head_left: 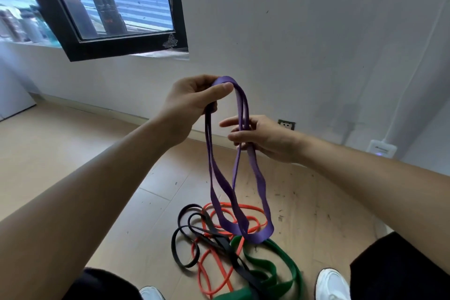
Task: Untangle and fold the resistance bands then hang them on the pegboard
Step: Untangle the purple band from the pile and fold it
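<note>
Overhead, the left hand gripped the fold of the purple resistance band, thumb curled over it, likely so its doubled loops hung straight. Beside it, the right hand pinched two strands, seemingly to even them. On the floor below lay the black band, orange band and green band, tangled together. No pegboard showed.
</note>
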`<state>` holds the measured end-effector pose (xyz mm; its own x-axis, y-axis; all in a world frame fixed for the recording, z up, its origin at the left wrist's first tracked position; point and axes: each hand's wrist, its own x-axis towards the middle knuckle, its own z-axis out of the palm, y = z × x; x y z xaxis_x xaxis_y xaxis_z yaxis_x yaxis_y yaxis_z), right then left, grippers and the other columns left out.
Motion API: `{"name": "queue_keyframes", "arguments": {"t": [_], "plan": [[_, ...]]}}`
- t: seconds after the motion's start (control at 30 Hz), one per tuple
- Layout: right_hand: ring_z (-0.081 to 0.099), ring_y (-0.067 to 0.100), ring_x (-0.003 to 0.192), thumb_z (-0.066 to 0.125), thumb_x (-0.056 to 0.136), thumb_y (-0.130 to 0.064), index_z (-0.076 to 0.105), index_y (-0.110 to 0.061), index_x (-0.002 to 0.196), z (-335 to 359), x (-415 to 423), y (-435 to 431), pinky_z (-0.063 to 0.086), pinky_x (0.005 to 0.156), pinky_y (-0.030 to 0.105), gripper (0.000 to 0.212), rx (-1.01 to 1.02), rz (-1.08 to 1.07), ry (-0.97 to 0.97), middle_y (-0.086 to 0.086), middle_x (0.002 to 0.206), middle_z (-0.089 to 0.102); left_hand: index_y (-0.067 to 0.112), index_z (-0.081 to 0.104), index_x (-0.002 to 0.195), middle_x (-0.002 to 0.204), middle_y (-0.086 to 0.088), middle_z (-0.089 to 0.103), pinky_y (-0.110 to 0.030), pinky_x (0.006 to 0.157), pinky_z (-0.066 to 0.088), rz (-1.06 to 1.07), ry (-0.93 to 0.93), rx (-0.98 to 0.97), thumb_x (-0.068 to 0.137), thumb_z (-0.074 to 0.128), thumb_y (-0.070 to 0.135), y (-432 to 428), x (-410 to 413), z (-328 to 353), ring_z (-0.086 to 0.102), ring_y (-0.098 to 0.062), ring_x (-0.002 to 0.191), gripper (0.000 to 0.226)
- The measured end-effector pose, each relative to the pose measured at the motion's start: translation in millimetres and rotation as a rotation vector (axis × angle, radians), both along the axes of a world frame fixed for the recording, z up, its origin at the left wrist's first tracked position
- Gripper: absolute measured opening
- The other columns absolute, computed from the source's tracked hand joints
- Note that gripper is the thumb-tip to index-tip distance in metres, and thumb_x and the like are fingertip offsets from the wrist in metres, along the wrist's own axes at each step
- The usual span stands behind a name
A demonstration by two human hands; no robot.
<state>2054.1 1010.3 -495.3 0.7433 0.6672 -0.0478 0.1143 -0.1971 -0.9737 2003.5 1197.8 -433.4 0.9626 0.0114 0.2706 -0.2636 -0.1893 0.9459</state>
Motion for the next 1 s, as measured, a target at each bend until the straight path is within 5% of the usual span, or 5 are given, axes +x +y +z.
{"name": "queue_keyframes", "arguments": {"t": [0.2, 0.4, 0.63, 0.8, 1.0], "plan": [[0.068, 0.018, 0.096, 0.073, 0.091, -0.021, 0.060, -0.022, 0.128, -1, -9, 16, 0.048, 0.097, 0.037, 0.040, -0.005, 0.055, 0.020, 0.018, 0.109, 0.069, 0.011, 0.071, 0.101, 0.072, 0.003, 0.059, -0.030, 0.075, 0.053, -0.033, 0.041, -0.293, 0.093, 0.071, 0.018, -7, 2, 5, 0.056, -0.011, 0.066, 0.011], [0.070, 0.011, 0.095, 0.073, 0.091, -0.020, 0.066, -0.011, 0.121, 0, -14, 27, 0.047, 0.085, 0.026, 0.032, -0.018, 0.000, -0.006, 0.005, 0.107, 0.073, 0.010, 0.071, 0.097, 0.070, 0.005, 0.064, -0.032, 0.083, 0.056, -0.039, 0.040, -0.467, 0.093, 0.071, 0.014, -7, 4, 10, 0.060, -0.013, 0.073, 0.006], [0.062, 0.017, 0.096, 0.065, 0.097, -0.023, 0.059, -0.009, 0.124, 2, -14, 28, 0.050, 0.087, 0.027, 0.031, 0.006, 0.059, 0.014, 0.006, 0.107, 0.063, 0.009, 0.068, 0.104, 0.074, 0.004, 0.060, -0.031, 0.088, 0.056, -0.001, -0.006, -0.502, 0.092, 0.070, 0.018, 13, 3, 15, 0.061, -0.012, 0.075, 0.015], [0.066, 0.027, 0.109, 0.082, 0.082, -0.010, 0.054, -0.014, 0.132, 9, -8, 16, 0.058, 0.094, 0.036, 0.058, -0.020, 0.017, -0.160, 0.016, 0.120, 0.064, 0.007, 0.067, 0.100, 0.079, -0.001, 0.059, -0.037, 0.091, 0.058, 0.018, 0.006, -0.579, 0.095, 0.067, 0.019, 39, 2, 12, 0.064, -0.015, 0.077, 0.013], [0.067, 0.018, 0.087, 0.081, 0.080, -0.005, 0.063, -0.013, 0.123, 3, -3, 0, 0.059, 0.081, 0.037, 0.047, -0.096, -0.017, -0.273, 0.013, 0.099, 0.067, 0.007, 0.066, 0.099, 0.083, -0.003, 0.061, -0.045, 0.094, 0.058, -0.044, 0.013, -0.644, 0.090, 0.067, 0.025, 49, 1, 7, 0.068, -0.017, 0.083, 0.020]]}}
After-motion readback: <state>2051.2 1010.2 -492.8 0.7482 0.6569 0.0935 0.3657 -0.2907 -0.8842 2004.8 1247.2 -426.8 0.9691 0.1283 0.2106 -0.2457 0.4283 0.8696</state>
